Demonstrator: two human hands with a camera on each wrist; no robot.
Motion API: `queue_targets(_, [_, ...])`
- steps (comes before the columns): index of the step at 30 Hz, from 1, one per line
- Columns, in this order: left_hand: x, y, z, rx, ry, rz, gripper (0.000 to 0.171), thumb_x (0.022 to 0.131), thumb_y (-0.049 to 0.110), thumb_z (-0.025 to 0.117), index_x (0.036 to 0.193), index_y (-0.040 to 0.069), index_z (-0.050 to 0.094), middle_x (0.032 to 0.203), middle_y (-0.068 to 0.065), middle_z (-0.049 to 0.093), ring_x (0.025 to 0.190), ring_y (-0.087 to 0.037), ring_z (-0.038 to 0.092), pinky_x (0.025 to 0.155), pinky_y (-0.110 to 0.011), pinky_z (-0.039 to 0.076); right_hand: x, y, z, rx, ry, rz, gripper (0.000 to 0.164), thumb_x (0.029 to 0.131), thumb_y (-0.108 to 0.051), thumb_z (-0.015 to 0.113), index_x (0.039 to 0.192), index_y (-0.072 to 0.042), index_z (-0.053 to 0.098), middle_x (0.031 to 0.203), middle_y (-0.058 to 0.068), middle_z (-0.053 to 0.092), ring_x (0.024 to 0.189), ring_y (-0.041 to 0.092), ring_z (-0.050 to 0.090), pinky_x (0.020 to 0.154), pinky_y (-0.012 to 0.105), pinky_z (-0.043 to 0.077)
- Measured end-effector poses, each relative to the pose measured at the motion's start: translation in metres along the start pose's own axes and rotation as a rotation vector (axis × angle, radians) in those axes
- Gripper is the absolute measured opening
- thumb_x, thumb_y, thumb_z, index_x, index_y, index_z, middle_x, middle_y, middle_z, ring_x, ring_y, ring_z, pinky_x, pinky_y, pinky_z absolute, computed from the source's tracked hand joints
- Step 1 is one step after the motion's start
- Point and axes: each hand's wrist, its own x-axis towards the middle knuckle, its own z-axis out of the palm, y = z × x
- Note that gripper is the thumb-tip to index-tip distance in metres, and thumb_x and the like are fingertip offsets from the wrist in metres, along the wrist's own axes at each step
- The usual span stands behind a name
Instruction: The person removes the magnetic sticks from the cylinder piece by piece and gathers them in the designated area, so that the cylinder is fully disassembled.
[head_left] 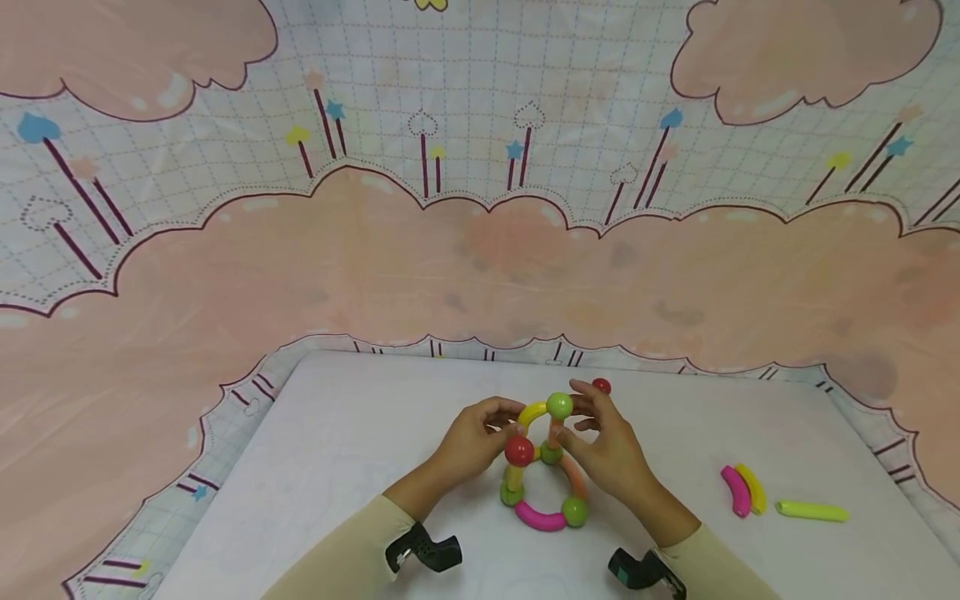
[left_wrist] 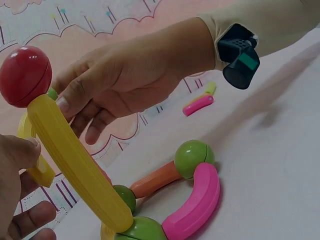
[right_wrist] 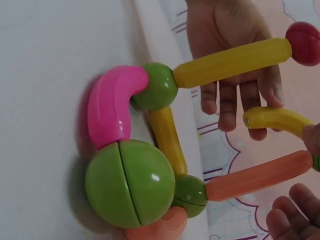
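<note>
A toy frame of rods and balls stands on the table between both hands. Its base joins green balls (right_wrist: pixel 130 182) with a pink curved rod (right_wrist: pixel 107 107) and other curved rods. An upright yellow rod (left_wrist: pixel 80 165) carries a red ball (left_wrist: pixel 25 76); an upright orange rod (right_wrist: pixel 260 175) carries a green ball (head_left: pixel 559 406). From that top ball a yellow curved rod (right_wrist: pixel 272 119) reaches toward the red ball, its near end free. My left hand (head_left: pixel 472 442) pinches this curved rod between thumb and fingers. My right hand (head_left: pixel 611 446) holds the top green ball, thumb in front.
A loose red ball (head_left: pixel 602 386) lies behind my right hand. On the table's right side are a pink curved rod (head_left: pixel 736 492), a yellow curved rod (head_left: pixel 752 488) and a light green straight rod (head_left: pixel 812 511). A patterned backdrop (head_left: pixel 480 275) hangs behind the white table (head_left: pixel 322 433).
</note>
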Motion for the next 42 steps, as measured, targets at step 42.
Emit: queue_targets(42, [0.0012, 0.0033, -0.0014, -0.033, -0.005, -0.017, 0.021, 0.103, 0.023, 0.065, 0.121, 0.013, 0.071, 0.106, 0.003, 0.071, 0.103, -0.015, 0.062, 0.092, -0.039, 0.051, 0.0043, 0.0025, 0.0016, -0.165, 0.090, -0.226, 0.058, 0.082, -0.001, 0.085, 0.134, -0.013, 0.062, 0.108, 0.004, 0.075, 0.097, 0.024, 0.073, 0.081, 0.044, 0.060])
